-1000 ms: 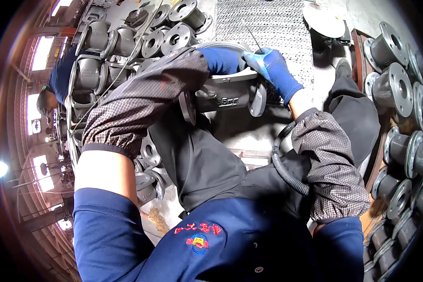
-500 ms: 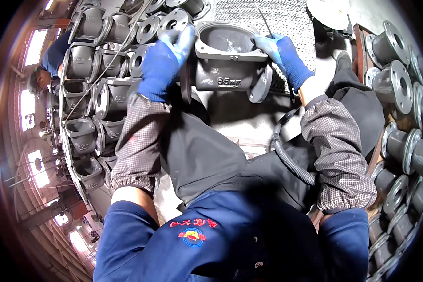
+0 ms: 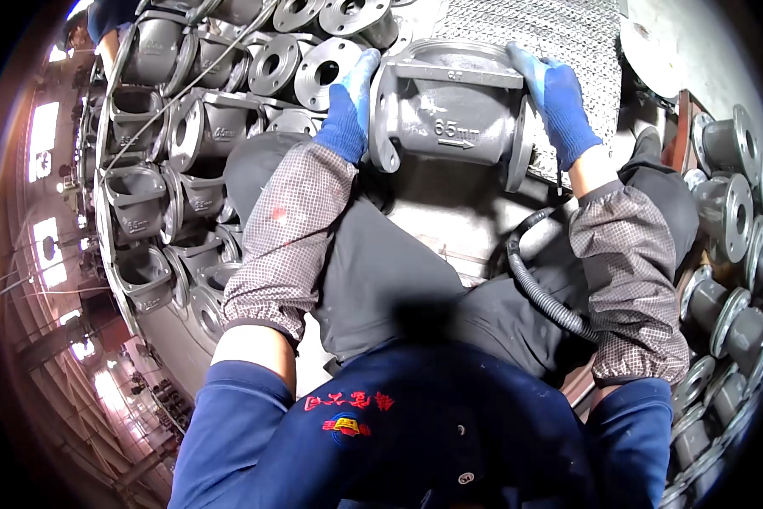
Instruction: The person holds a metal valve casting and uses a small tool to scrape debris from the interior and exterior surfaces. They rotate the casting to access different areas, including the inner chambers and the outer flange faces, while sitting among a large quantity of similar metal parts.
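Gripping a grey valve body (image 3: 449, 110) between both gloved hands' fingers (image 3: 360, 76), stacked castings (image 3: 186, 136) crowding left.

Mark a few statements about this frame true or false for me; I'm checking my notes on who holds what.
1. Both hands hold the grey valve body. True: the left hand is on its left flange, the right hand on its right side.
2. The hands are bare. False: both wear blue gloves.
3. More grey castings are stacked at the person's left. True.
4. A black ribbed hose lies over the lap. True.
5. The valve body rests among the castings at the right. False: it is in front of the person, between the hands, near a metal mesh.
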